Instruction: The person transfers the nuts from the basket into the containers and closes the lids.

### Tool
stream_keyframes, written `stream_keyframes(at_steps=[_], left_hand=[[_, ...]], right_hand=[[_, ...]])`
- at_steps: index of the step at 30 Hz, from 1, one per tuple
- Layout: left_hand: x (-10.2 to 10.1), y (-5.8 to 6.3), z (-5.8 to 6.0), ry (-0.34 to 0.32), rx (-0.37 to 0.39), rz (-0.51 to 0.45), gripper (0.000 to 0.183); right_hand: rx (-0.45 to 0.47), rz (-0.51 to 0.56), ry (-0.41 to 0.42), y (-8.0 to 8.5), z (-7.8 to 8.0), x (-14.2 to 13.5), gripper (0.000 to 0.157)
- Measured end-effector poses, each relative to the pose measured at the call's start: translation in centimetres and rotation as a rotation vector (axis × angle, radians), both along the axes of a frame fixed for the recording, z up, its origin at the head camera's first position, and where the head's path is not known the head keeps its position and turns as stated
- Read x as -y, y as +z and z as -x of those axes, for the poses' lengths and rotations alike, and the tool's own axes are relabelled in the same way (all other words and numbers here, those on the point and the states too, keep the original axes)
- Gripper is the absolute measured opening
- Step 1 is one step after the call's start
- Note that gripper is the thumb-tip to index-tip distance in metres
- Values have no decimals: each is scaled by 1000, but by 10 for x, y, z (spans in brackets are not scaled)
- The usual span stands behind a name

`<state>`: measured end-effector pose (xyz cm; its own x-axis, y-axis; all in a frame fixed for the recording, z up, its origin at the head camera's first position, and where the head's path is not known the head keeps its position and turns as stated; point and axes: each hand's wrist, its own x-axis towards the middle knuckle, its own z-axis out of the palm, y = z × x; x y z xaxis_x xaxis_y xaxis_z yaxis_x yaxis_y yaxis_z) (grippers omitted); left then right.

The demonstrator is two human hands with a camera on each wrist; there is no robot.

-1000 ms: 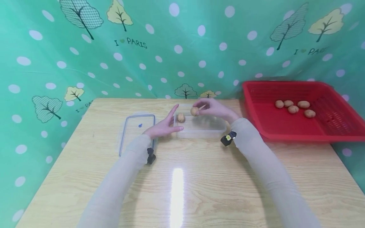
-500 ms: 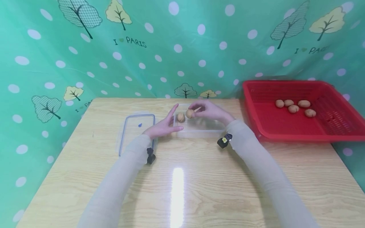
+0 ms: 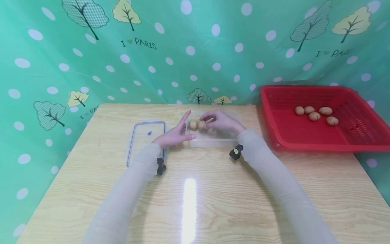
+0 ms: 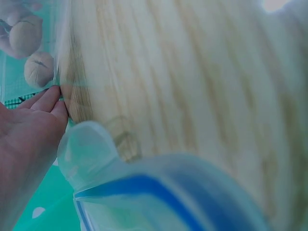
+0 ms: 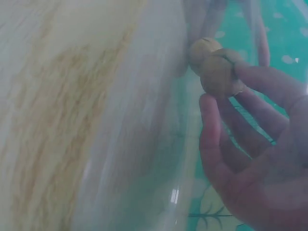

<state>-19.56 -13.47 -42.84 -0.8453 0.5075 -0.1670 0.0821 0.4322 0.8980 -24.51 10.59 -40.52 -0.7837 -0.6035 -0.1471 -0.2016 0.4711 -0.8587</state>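
A clear plastic container (image 3: 213,143) stands near the table's back edge. My left hand (image 3: 174,136) rests against its left end, thumb and fingers spread along the wall. Inside that end sits one walnut (image 3: 193,125), also visible through the wall as a walnut (image 4: 38,70) in the left wrist view. Right beside it, my right hand (image 3: 221,122) pinches a second walnut (image 3: 201,125) low inside the container. In the right wrist view, the right hand (image 5: 260,139) has its thumb and fingertips on this held walnut (image 5: 219,76), which overlaps the other one.
A clear lid with a blue seal (image 3: 147,123) lies left of the container, close to my left wrist. At the right stands a red plastic basket (image 3: 304,135) holding several walnuts (image 3: 314,116). A patterned green cloth (image 3: 170,40) hangs behind the wooden table (image 3: 231,196).
My right hand has moved left and down into the container, bringing its walnut beside the one at the left end. The left hand stays in place.
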Motion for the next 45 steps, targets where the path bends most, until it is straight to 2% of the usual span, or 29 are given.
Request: stream_keyframes(at_steps=[8, 16, 19, 22, 25, 33, 41, 45], left_hand=[[0, 0, 1, 10, -7, 27, 101], [-1, 3, 0, -5, -12, 1, 102], [-2, 9, -3, -9, 13, -2, 103], [-3, 19, -7, -13, 32, 0, 104], [-3, 26, -10, -21, 31, 9, 103], [-1, 3, 0, -4, 2, -1, 102], [-1, 1, 0, 3, -13, -13, 101], [0, 0, 0, 0, -14, -19, 101]], right_hand=[[18, -27, -46, -6, 2, 3, 40], [-47, -80, -50, -7, 0, 5, 42], [-68, -91, -51, -8, 0, 4, 41], [-88, -102, -49, -9, 0, 4, 38], [-97, -116, -56, -10, -1, 5, 35], [-78, -130, -110, -6, -4, 8, 32], [-97, -150, -137, -5, -5, 8, 34], [-96, -121, -141, -7, -5, 5, 34]])
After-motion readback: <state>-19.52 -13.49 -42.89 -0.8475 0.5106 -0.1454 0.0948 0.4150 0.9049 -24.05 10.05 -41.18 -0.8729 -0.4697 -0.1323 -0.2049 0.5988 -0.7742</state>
